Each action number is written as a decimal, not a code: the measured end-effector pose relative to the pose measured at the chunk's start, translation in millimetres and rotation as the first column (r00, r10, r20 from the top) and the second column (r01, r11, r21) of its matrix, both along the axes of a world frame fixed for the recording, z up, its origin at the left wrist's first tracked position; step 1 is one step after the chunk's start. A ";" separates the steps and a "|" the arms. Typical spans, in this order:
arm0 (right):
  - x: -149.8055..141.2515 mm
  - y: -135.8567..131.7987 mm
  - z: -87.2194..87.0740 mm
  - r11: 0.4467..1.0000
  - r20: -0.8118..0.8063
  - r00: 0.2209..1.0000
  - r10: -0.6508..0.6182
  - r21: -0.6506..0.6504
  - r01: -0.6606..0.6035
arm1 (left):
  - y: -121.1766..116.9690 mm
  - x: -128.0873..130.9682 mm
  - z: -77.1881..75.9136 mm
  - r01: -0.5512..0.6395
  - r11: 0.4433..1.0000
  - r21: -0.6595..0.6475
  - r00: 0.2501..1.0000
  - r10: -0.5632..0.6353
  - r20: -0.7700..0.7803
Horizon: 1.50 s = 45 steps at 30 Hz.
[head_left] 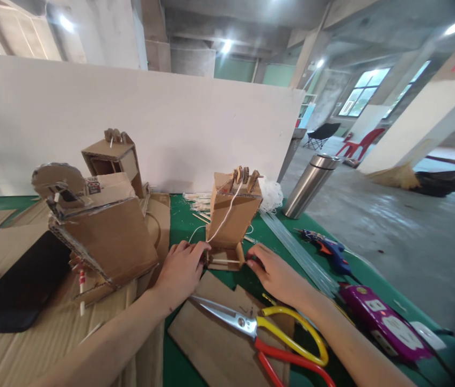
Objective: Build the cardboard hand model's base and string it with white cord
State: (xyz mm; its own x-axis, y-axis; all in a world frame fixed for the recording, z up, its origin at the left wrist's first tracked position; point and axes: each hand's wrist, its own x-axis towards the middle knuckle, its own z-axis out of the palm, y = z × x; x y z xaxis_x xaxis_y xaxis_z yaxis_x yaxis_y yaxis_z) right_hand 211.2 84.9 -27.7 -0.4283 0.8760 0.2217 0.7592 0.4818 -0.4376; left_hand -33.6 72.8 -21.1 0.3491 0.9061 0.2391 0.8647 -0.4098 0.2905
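Observation:
A small cardboard model stands upright in front of me, with round cardboard discs on top. White string runs from the discs down towards my left hand. Across the low base box at its foot lies a thin wooden stick. My left hand is closed at the left side of this base, its fingertips partly hidden. On the opposite side, my right hand has curled fingers close against the base's right wall; what they pinch, if anything, cannot be made out. Scissors with yellow and red handles lie below, on a cardboard piece.
Larger cardboard models and a black flat panel occupy the left. To the right are clear glue sticks, a blue glue gun, a purple power strip and a steel flask. A white board stands behind.

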 end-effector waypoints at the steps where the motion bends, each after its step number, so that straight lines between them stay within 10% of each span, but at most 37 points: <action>1: -1.2 -2.5 2.5 0.999 -0.027 0.999 -0.027 0.033 0.028 | 0.2 -0.1 -0.3 0.000 1.000 0.003 1.000 0.000 -0.002; 7: -36.3 -19.8 22.9 0.936 0.159 0.984 0.076 0.329 -0.125 | 0.3 -0.7 -1.1 0.013 1.000 0.024 1.000 -0.012 -0.012; 13: -74.5 -6.9 17.7 0.932 0.389 0.915 0.102 0.283 -0.224 | -1.1 -1.6 0.4 0.034 0.999 0.042 0.999 -0.033 -0.026; 45: -72.8 1.8 10.3 0.967 0.292 0.951 0.098 0.196 -0.160 | 1.1 -1.8 -1.1 0.041 0.998 0.055 0.998 -0.039 -0.042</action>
State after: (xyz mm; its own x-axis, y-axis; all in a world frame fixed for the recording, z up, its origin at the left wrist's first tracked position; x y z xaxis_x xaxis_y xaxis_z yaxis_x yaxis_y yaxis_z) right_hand 138.5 86.8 -17.4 -0.6060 0.7537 0.2542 0.7604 0.6427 -0.0930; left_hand -35.4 73.8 -22.3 0.3954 0.8768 0.2737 0.8580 -0.4589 0.2307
